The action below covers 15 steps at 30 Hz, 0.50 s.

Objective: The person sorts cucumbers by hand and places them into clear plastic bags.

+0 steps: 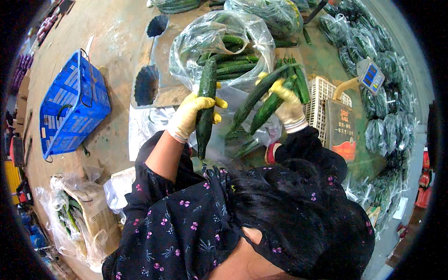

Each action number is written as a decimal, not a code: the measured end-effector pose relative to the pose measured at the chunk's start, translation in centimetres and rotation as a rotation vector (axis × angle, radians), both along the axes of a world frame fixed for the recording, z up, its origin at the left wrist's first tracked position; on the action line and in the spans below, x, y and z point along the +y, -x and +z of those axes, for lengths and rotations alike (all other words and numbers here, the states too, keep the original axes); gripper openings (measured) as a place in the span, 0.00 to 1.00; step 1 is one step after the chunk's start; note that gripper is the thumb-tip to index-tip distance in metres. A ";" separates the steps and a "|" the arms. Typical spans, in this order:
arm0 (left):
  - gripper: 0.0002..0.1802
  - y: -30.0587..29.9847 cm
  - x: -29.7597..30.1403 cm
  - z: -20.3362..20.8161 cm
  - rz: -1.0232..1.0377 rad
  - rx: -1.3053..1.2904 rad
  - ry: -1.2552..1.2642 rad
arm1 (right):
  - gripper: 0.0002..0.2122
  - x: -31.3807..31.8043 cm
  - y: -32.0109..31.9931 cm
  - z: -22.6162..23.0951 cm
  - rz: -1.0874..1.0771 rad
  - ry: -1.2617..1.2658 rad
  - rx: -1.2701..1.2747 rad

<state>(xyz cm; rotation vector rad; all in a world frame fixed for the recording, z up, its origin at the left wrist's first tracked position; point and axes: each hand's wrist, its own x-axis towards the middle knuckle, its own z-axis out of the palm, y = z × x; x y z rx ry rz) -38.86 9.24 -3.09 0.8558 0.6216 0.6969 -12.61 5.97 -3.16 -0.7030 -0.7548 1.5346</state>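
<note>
Left hand (189,116), yellow-gloved, fingers wrapped round single long dark-green cucumber (205,109), held apart for checking. Right hand (289,105) clamps cucumber bunch (275,93); clear plastic bag (219,46) at 12 o'clock.

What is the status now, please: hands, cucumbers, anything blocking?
Left hand shut on one cucumber. Right hand shut on a bunch. Open bag of cucumbers ahead, nothing blocking.
</note>
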 end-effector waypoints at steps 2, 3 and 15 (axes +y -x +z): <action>0.31 0.0 0.1 -0.5 0.003 -0.001 0.016 | 0.17 1.4 -0.1 0.3 -0.090 -0.069 0.192; 0.31 0.1 0.2 -0.7 0.007 -0.001 0.023 | 0.18 2.3 -0.2 0.5 -0.104 0.040 0.299; 0.22 -0.7 -0.2 -0.6 0.156 -0.003 -0.011 | 0.07 6.5 2.5 1.3 -0.452 0.261 0.626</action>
